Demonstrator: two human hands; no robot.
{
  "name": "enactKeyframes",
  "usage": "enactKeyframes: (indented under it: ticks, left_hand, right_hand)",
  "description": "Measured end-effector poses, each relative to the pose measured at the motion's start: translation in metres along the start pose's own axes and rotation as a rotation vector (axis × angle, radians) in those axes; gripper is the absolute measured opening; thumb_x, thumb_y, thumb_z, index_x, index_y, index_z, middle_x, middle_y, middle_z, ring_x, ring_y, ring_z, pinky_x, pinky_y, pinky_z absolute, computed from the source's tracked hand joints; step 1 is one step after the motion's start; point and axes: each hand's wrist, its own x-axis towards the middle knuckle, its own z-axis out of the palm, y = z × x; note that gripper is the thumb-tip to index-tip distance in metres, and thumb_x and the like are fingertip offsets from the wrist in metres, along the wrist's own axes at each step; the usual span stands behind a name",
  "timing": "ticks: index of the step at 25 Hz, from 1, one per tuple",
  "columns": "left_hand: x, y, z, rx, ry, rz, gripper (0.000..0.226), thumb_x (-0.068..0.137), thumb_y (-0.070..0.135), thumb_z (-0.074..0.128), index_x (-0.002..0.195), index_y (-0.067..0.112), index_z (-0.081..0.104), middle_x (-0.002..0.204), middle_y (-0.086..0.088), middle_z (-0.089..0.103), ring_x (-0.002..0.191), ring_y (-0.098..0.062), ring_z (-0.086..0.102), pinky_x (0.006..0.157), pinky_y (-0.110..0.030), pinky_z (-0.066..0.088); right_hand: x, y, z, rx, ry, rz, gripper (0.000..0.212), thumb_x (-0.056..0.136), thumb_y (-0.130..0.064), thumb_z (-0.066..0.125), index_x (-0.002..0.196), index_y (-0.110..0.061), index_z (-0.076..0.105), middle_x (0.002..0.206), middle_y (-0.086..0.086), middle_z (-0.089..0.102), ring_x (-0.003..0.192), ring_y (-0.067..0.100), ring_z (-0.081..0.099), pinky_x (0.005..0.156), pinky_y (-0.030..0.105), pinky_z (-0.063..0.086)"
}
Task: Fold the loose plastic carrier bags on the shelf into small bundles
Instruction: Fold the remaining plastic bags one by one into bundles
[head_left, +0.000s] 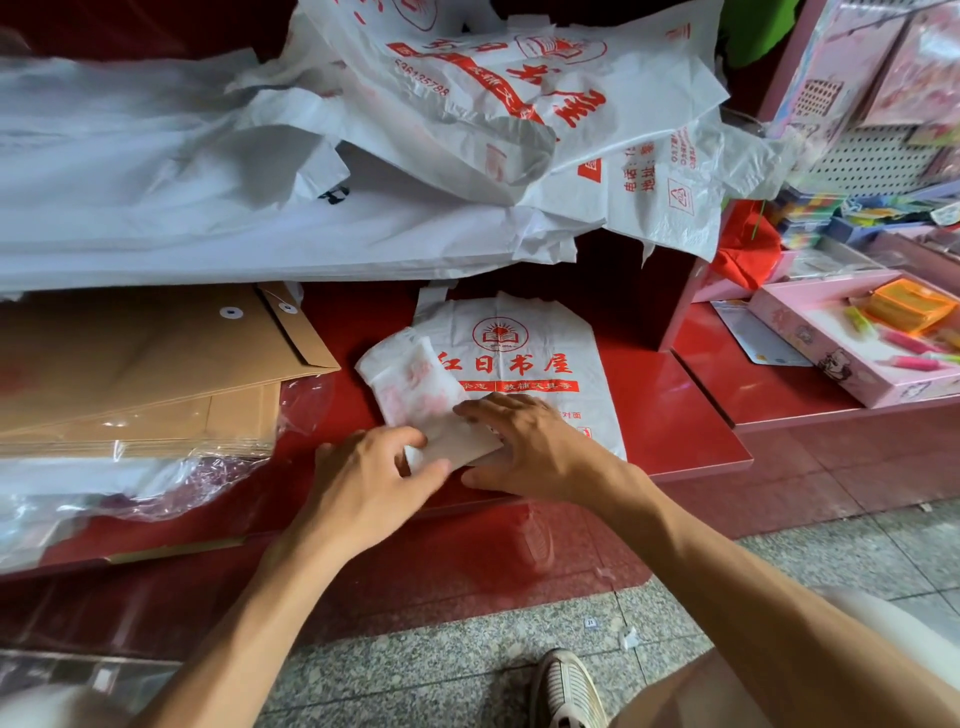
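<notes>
The bag in work is a white plastic carrier bag with red print, lying flat on the red shelf near its front edge, a little to the right of the middle of the picture. Its left side is already turned over into a long folded strip that runs from about 11 o'clock down to 5 o'clock across the bag. The left hand pinches the lower end of this strip between thumb and curled fingers, at 7 o'clock of the bag. The right hand lies on the bag at 6 o'clock with fingers spread and nearly straight; it presses the plastic down and grips nothing. I judge the film to be very light, thin and soft, with no stiffness of its own, so it will spring open if it is not held flat. The surface looks smooth and a little slippery, and the glossy shelf gives little friction. The best hold is probably at the corner of the fold, with the other palm keeping the layers flat. At 12 o'clock a crumpled heap of loose bags waits, wrinkled and half transparent. At 9 o'clock lie stiff brown paper envelopes, and at 3 o'clock a pink box with colourful pens.
</notes>
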Motion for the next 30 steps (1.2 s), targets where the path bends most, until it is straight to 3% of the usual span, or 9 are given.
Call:
enactKeyframes:
  ticks: [3,6,9,13,17,20,24,27,30]
  left_hand:
    - [-0.007,-0.003,0.002,0.208,0.019,0.127,0.064,0.068,0.076,0.061,0.115,0.033,0.061,0.114,0.014,0.043,0.105,-0.012,0.039,0.090,-0.034,0.037]
    - [-0.006,-0.006,0.001,0.127,0.092,0.189,0.043,0.074,0.057,0.070,0.105,0.027,0.065,0.121,0.013,0.050,0.105,-0.015,0.045,0.086,-0.034,0.039]
    - [-0.004,-0.004,0.000,-0.079,0.132,0.121,0.016,0.083,0.038,0.070,0.081,0.026,0.059,0.072,0.011,0.056,0.067,-0.012,0.055,0.057,-0.023,0.036]
    - [0.002,-0.004,0.001,-0.344,0.119,-0.038,0.028,0.088,0.030,0.067,0.116,0.030,0.064,0.076,0.014,0.070,0.071,0.002,0.062,0.063,-0.016,0.042]
    - [0.004,-0.006,0.010,-0.151,0.203,0.019,0.033,0.083,0.026,0.071,0.116,0.021,0.067,0.076,0.013,0.065,0.074,-0.008,0.059,0.070,-0.023,0.044]
    - [0.009,-0.007,0.016,0.116,0.199,0.199,0.050,0.084,0.030,0.058,0.132,0.020,0.057,0.128,0.004,0.054,0.115,-0.020,0.049,0.100,-0.039,0.036]
    - [0.015,-0.011,0.020,0.099,-0.093,0.215,0.061,0.094,0.038,0.029,0.154,0.028,0.022,0.162,0.011,0.015,0.146,0.003,0.003,0.120,-0.043,-0.010]
    - [0.018,-0.014,0.019,0.061,-0.152,0.266,0.065,0.091,0.036,0.025,0.155,0.032,0.015,0.162,0.013,0.013,0.142,0.010,-0.003,0.116,-0.040,-0.022]
    - [0.018,-0.013,0.016,0.055,-0.160,0.358,0.082,0.084,0.068,0.037,0.155,0.032,0.016,0.153,0.025,0.009,0.142,0.010,0.000,0.116,-0.036,-0.024]
  right_hand:
    - [0.002,-0.003,-0.002,-0.002,0.065,-0.035,0.047,0.075,-0.029,0.056,0.121,-0.019,0.061,0.112,-0.001,0.062,0.105,0.021,0.054,0.095,0.041,0.044]
    - [0.000,-0.011,-0.002,0.068,0.180,-0.068,0.027,0.075,-0.022,0.050,0.092,-0.013,0.068,0.089,0.002,0.063,0.083,0.021,0.057,0.072,0.037,0.048]
    - [0.000,-0.016,-0.011,0.337,0.232,0.097,0.018,0.084,-0.021,0.056,0.074,-0.006,0.054,0.074,0.011,0.059,0.067,0.021,0.053,0.059,0.041,0.043]
    - [-0.003,-0.017,-0.014,0.435,0.204,0.259,0.011,0.087,-0.014,0.060,0.096,-0.018,0.055,0.074,0.004,0.065,0.061,0.015,0.057,0.053,0.027,0.043]
    - [-0.007,-0.011,-0.003,-0.025,0.205,0.095,0.050,0.085,-0.015,0.059,0.133,-0.024,0.045,0.120,0.000,0.059,0.099,0.023,0.057,0.080,0.036,0.048]
    - [-0.008,-0.012,0.000,-0.199,0.097,0.005,0.040,0.095,-0.022,0.047,0.134,-0.030,0.052,0.142,-0.006,0.046,0.118,0.024,0.046,0.091,0.045,0.041]
    - [-0.009,-0.009,-0.002,-0.251,-0.001,-0.022,0.050,0.094,-0.048,0.046,0.141,-0.030,0.048,0.150,-0.007,0.042,0.126,0.022,0.039,0.098,0.044,0.035]
    - [-0.007,-0.009,-0.012,-0.236,-0.092,-0.008,0.063,0.084,-0.049,0.053,0.145,-0.034,0.041,0.153,-0.010,0.035,0.132,0.017,0.033,0.102,0.039,0.031]
    - [-0.007,-0.013,-0.015,-0.226,-0.086,0.003,0.060,0.081,-0.034,0.054,0.141,-0.032,0.046,0.145,-0.008,0.041,0.129,0.018,0.036,0.102,0.039,0.034]
